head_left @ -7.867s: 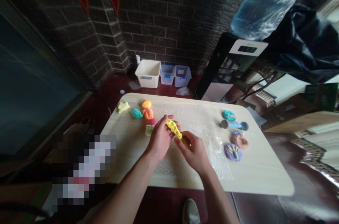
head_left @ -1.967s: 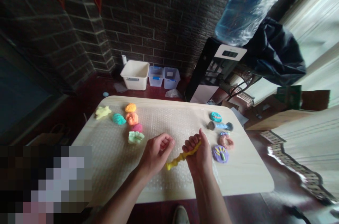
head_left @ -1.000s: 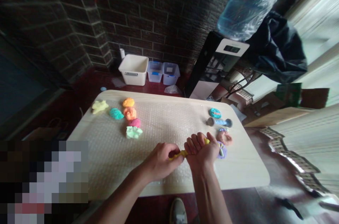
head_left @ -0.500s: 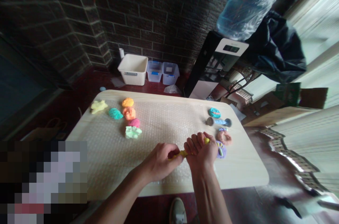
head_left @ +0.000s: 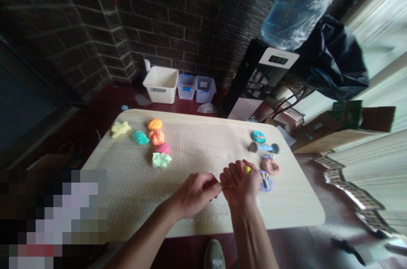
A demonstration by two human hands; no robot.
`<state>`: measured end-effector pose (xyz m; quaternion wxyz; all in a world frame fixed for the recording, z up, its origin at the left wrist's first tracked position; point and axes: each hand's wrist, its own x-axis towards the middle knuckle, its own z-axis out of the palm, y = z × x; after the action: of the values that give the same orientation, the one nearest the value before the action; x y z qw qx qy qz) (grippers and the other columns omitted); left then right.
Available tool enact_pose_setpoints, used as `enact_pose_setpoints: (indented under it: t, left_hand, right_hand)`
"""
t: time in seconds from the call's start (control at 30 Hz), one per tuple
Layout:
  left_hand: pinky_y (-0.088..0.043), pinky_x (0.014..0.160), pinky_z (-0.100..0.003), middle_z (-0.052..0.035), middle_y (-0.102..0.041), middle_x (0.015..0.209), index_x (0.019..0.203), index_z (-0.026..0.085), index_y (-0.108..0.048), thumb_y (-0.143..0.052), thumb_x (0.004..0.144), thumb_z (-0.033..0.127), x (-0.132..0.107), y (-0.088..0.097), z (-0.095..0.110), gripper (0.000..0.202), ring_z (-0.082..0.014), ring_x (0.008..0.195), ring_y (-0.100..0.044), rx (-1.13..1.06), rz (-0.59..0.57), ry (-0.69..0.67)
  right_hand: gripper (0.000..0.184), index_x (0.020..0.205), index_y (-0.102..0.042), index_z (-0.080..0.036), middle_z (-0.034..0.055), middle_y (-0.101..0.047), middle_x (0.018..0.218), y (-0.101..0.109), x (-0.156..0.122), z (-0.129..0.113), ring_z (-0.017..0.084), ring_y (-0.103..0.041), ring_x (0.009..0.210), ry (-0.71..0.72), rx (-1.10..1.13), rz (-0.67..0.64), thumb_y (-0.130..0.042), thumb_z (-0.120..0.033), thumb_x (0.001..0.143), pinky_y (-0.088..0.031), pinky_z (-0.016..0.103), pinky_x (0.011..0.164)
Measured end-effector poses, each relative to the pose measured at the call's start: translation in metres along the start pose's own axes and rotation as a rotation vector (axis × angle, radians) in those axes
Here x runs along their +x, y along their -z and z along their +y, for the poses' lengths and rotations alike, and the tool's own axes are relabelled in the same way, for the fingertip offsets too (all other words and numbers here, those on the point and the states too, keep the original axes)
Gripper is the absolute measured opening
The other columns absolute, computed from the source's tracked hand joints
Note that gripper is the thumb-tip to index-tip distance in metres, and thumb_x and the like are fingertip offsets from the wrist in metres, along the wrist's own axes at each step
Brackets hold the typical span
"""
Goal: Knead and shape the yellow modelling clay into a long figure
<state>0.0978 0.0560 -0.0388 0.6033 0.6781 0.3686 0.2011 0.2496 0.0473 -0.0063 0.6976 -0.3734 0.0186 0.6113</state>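
**Q: What do the two hands grasp?**
A: The left hand point(head_left: 195, 195) pinches one end of a yellow clay roll point(head_left: 247, 170) with curled fingers. The right hand point(head_left: 240, 186) is clenched around the roll's other part.

**Q: Where is the roll?**
A: Between the hands, above a sheet of bubble wrap point(head_left: 190, 150), and mostly hidden by the fingers. Only its tip shows, at 1 o'clock from the right hand. Whether it touches the wrap cannot be told.

**Q: What lies nearest? (12 o'clock = far edge of the pale wooden table point(head_left: 295, 201).)**
A: At 3 o'clock from the right hand, just beside it, is a purple clay disc point(head_left: 265, 181). A clay ring point(head_left: 270, 166) lies at 2 o'clock.

**Q: And further off?**
A: At 10 o'clock from the left hand, well apart, lie a pale green clay piece point(head_left: 161, 159), a pink lump point(head_left: 163, 148), an orange lump point(head_left: 157, 137), a teal lump point(head_left: 140, 137) and a yellow star point(head_left: 121, 129).
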Motion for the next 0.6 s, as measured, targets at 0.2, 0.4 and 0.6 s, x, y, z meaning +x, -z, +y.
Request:
enact_pose_setpoints:
  t: [0.2, 0.4, 0.6]
  left_hand:
    - [-0.041, 0.066, -0.030, -0.0052, -0.070, 0.076, 0.081, 0.016, -0.070, -0.056, 0.096, 0.045, -0.0006, 0.0005, 0.0023, 0.035, -0.0199, 0.072, -0.063, 0.011, -0.005, 0.005]
    - [-0.042, 0.066, -0.030, -0.0046, -0.070, 0.075, 0.081, 0.017, -0.069, -0.057, 0.095, 0.044, 0.0006, 0.0002, 0.0001, 0.034, -0.0201, 0.073, -0.063, 0.001, -0.008, 0.003]
    - [-0.045, 0.068, -0.030, -0.0069, -0.072, 0.082, 0.085, 0.015, -0.068, -0.059, 0.094, 0.039, 0.0039, -0.0032, -0.0042, 0.028, -0.0194, 0.075, -0.065, -0.176, -0.019, 0.042]
  right_hand:
    - [0.046, 0.046, -0.029, -0.023, -0.0064, -0.027, 0.037, 0.0019, 0.0010, 0.0008, 0.010, -0.022, 0.031, -0.001, -0.012, -0.018, -0.048, -0.029, 0.088, -0.018, 0.028, 0.034]
    - [0.046, 0.046, -0.026, -0.024, -0.0066, -0.026, 0.036, 0.0017, 0.0021, 0.0010, 0.010, -0.019, 0.032, -0.009, -0.015, -0.002, -0.048, -0.029, 0.086, -0.019, 0.027, 0.034]
    - [0.044, 0.047, -0.030, -0.023, -0.0066, -0.028, 0.039, 0.0011, 0.0050, -0.0006, 0.009, -0.023, 0.034, -0.098, -0.009, -0.122, -0.049, -0.034, 0.085, -0.024, 0.025, 0.037]
